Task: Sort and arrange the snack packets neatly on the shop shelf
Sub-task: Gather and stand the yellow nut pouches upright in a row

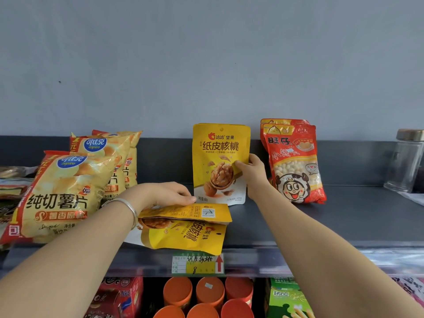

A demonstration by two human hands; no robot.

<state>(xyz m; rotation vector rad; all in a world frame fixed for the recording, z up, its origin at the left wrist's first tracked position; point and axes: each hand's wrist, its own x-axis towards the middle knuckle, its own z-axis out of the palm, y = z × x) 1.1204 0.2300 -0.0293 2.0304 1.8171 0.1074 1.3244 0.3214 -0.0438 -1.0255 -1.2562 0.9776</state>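
An upright walnut pouch [219, 154], glossy yellow with a white base, stands mid-shelf close to the back rail. The right hand [253, 173] has its grip closed on the pouch's right edge, thumb on the front and fingers behind. Just in front, two more yellow pouches lie flat near the shelf's front lip: the top flat pouch [195, 213] overlaps the lower flat pouch [190, 238]. The left hand [167, 193], a silver bangle [130, 211] on its wrist, curls its grip over the top one's far edge.

The shelf [332, 221] is smooth dark grey metal against a plain grey-blue wall [206, 65]. A handwritten price label [197, 263] sits on the front edge.

Puffy crisp bags [59, 196] crowd the left. Red bags [296, 166] lean just right of the hand. Bare shelf separates them from a glass jar [406, 161] with a metal lid at the far right.

Below are round orange lids [210, 292].
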